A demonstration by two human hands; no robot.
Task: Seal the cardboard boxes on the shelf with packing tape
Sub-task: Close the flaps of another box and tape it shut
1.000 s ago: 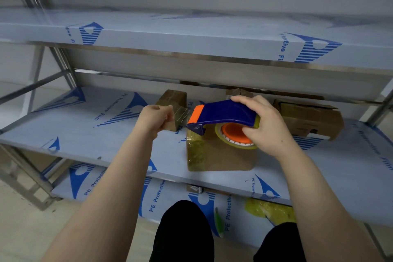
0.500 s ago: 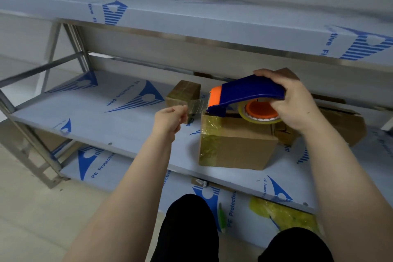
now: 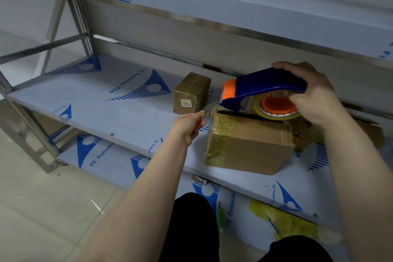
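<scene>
A brown cardboard box [image 3: 253,147] stands on the middle shelf [image 3: 119,117], its left end wrapped in clear tape. My right hand [image 3: 312,98] grips a blue and orange tape dispenser [image 3: 261,89] just above the box's top; the tape roll [image 3: 276,108] hangs under it. My left hand [image 3: 189,125] pinches the free end of the tape strip [image 3: 210,107], stretched left from the dispenser's mouth. A smaller taped box [image 3: 191,93] stands behind and to the left.
More opened cardboard [image 3: 365,132] lies behind the box at the right, partly hidden by my arm. On the lower shelf [image 3: 110,164] lie a crumpled yellow film [image 3: 285,221] and a green pen-like thing [image 3: 220,217]. An upper shelf [image 3: 234,4] overhangs. Tiled floor is at the left.
The dispenser has risen off the front of the box to above its top. My left hand kept the tape end and drew it out to the left. The view has shifted left.
</scene>
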